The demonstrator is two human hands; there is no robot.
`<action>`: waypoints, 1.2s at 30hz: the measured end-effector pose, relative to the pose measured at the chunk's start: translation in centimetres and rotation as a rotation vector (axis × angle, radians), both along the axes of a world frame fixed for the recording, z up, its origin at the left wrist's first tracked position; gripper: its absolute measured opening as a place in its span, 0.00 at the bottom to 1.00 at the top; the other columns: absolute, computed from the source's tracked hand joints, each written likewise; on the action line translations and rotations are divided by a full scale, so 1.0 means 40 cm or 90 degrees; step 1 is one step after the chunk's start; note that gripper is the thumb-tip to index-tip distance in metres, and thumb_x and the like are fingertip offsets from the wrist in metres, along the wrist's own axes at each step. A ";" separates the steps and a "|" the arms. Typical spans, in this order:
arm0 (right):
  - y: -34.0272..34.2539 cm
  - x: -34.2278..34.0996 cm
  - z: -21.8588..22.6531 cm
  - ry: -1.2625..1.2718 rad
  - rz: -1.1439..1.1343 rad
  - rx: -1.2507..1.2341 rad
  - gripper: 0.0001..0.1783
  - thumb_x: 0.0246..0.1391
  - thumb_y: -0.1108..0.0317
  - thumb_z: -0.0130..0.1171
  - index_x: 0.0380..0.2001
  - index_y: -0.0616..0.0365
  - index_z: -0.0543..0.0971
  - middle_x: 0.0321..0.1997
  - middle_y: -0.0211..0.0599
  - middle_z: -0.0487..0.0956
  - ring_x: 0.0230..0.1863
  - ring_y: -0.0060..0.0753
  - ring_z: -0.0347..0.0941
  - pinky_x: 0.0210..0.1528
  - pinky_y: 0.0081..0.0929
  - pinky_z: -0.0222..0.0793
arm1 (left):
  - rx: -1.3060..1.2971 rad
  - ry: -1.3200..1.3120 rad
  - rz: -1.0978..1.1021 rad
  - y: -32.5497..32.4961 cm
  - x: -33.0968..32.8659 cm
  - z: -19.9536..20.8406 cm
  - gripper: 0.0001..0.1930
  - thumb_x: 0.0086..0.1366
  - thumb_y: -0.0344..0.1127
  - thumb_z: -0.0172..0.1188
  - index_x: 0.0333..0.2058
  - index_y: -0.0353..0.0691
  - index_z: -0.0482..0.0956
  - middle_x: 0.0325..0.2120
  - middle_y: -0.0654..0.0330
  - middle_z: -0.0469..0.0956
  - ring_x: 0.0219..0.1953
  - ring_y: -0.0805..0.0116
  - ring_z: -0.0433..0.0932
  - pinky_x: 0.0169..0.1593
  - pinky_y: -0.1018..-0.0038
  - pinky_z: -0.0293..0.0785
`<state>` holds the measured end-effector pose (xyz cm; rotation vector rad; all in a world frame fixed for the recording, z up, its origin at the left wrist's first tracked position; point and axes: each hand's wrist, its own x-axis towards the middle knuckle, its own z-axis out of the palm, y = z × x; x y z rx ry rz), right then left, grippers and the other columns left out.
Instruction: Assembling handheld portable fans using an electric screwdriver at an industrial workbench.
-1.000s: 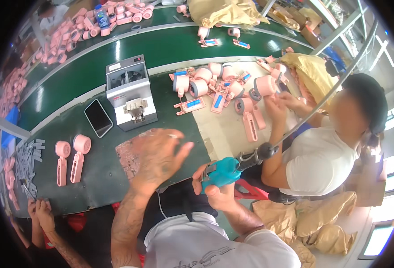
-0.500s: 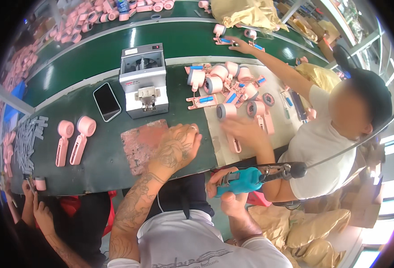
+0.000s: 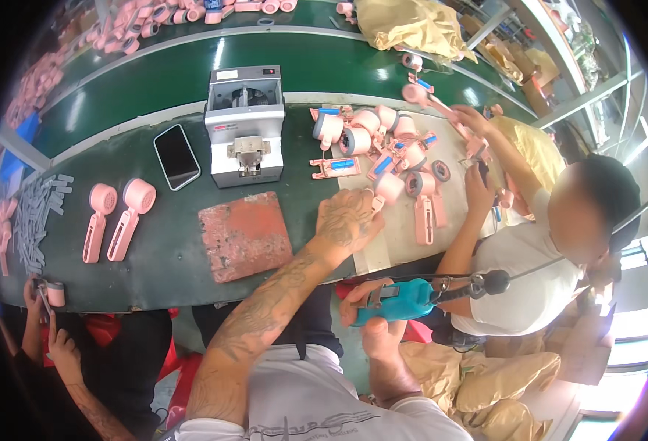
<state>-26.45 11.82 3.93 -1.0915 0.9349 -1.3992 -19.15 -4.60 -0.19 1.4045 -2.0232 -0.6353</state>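
My left hand (image 3: 347, 222), on a tattooed forearm, reaches over the bench with its fingers closed on a pink handheld fan (image 3: 389, 188). The fan's round head shows past my fingers; its handle is mostly hidden. Close to my body, my right hand (image 3: 380, 339) grips a teal power screwdriver (image 3: 397, 300), which hangs from a spring and cable. A heap of pink fan parts (image 3: 361, 126) with blue batteries lies beyond my left hand. Two pink fans (image 3: 127, 224) rest side by side at the left. A worn red pad (image 3: 244, 237) lies left of my left hand.
A grey machine (image 3: 247, 132) stands at the bench's back beside a phone (image 3: 177, 156). Grey strips (image 3: 33, 220) are piled far left. A co-worker (image 3: 515, 272) at the right handles a pink fan; another person's hands (image 3: 63, 353) work at lower left. A green conveyor (image 3: 317, 66) runs behind.
My left hand has moved right from beside the red pad and closed on the pink fan. The right co-worker has drawn back from the conveyor and lifted a fan. My right hand keeps its grip.
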 end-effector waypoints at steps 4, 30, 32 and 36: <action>-0.030 0.009 0.005 0.027 0.007 0.009 0.42 0.53 0.36 0.69 0.48 0.70 0.74 0.29 0.38 0.78 0.30 0.26 0.74 0.32 0.24 0.68 | -0.133 0.136 -0.026 0.063 0.154 0.039 0.08 0.59 0.39 0.66 0.36 0.45 0.82 0.32 0.58 0.77 0.37 0.52 0.80 0.42 0.57 0.77; -0.585 0.385 0.018 0.061 0.064 -0.277 0.24 0.68 0.48 0.59 0.38 0.62 0.72 0.23 0.34 0.72 0.23 0.29 0.70 0.27 0.28 0.69 | -0.166 0.001 0.004 0.130 0.480 -0.007 0.22 0.64 0.50 0.64 0.49 0.41 0.82 0.47 0.52 0.77 0.50 0.51 0.75 0.55 0.58 0.73; -0.561 0.374 0.023 0.090 0.059 -0.240 0.25 0.67 0.47 0.59 0.39 0.63 0.73 0.22 0.34 0.72 0.23 0.28 0.70 0.26 0.28 0.69 | -0.111 0.013 0.014 0.129 0.490 0.000 0.22 0.63 0.49 0.65 0.49 0.41 0.82 0.47 0.51 0.78 0.51 0.51 0.75 0.55 0.58 0.73; -0.476 0.327 0.058 0.093 0.034 -0.202 0.33 0.64 0.39 0.59 0.42 0.66 0.74 0.21 0.34 0.72 0.22 0.29 0.69 0.26 0.28 0.67 | -0.158 0.023 0.032 0.128 0.483 -0.014 0.21 0.61 0.47 0.67 0.49 0.42 0.82 0.42 0.54 0.78 0.49 0.51 0.75 0.53 0.57 0.73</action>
